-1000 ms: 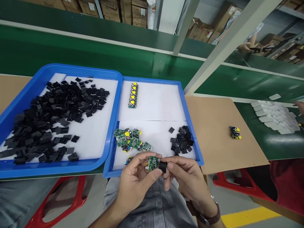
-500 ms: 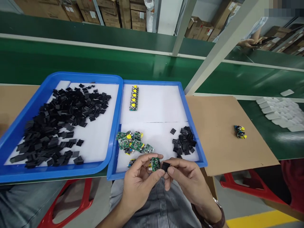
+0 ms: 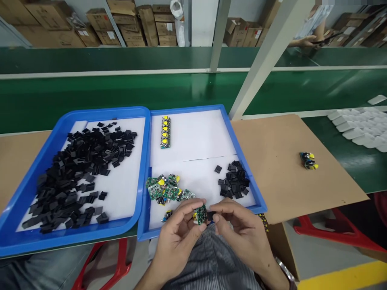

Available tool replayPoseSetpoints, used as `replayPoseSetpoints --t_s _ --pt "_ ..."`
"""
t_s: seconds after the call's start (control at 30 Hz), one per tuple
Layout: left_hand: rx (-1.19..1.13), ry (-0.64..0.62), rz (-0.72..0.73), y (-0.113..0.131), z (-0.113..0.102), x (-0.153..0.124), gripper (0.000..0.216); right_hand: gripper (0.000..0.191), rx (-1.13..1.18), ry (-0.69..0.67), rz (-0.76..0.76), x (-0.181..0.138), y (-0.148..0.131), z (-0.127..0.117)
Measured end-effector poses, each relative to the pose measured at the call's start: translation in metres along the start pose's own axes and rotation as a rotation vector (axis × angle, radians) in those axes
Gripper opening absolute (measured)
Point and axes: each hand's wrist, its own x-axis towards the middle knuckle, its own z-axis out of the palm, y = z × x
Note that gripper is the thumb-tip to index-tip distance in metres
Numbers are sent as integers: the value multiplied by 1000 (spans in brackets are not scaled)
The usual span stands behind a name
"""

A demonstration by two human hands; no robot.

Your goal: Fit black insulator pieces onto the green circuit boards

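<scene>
My left hand (image 3: 178, 233) pinches a small green circuit board (image 3: 200, 214) over my lap, just in front of the right blue tray (image 3: 145, 201). My right hand (image 3: 238, 229) is closed on a small black plastic piece (image 3: 211, 216) pressed against the board's right side. A loose cluster of green boards with yellow parts (image 3: 166, 190) lies in the tray just beyond my left hand. A small heap of black pieces (image 3: 233, 184) lies beyond my right hand. A row of finished boards (image 3: 165, 132) stands at the tray's far left.
The left blue tray (image 3: 45, 149) holds a large heap of black pieces (image 3: 78, 169). One yellow-topped board (image 3: 308, 160) sits alone on the brown cardboard sheet (image 3: 278, 161). White housings (image 3: 363, 129) lie on the green conveyor belt (image 3: 90, 96). A white post (image 3: 260, 64) rises behind. Another person's hand (image 3: 305, 40) shows far right.
My hands have drawn closer together, bringing the black piece up against the board. The camera tilted upward, so trays and hands sit lower in view.
</scene>
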Motion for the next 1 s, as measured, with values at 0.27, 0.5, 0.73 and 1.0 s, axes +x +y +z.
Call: replayPoseSetpoints --t_s 0.27,0.5,0.73,1.0 --pt "90 -29 41 -1 1 2 42 26 -113 48 -34 0 6 7" --pt "219 -37 47 -1 0 6 40 19 -76 38 32 -1 6 5" --pt "431 -53 104 6 -3 11 43 11 37 -28 189 2 6 -3" --pt "228 -5 -45 -1 1 9 31 9 -53 30 135 6 7 0"
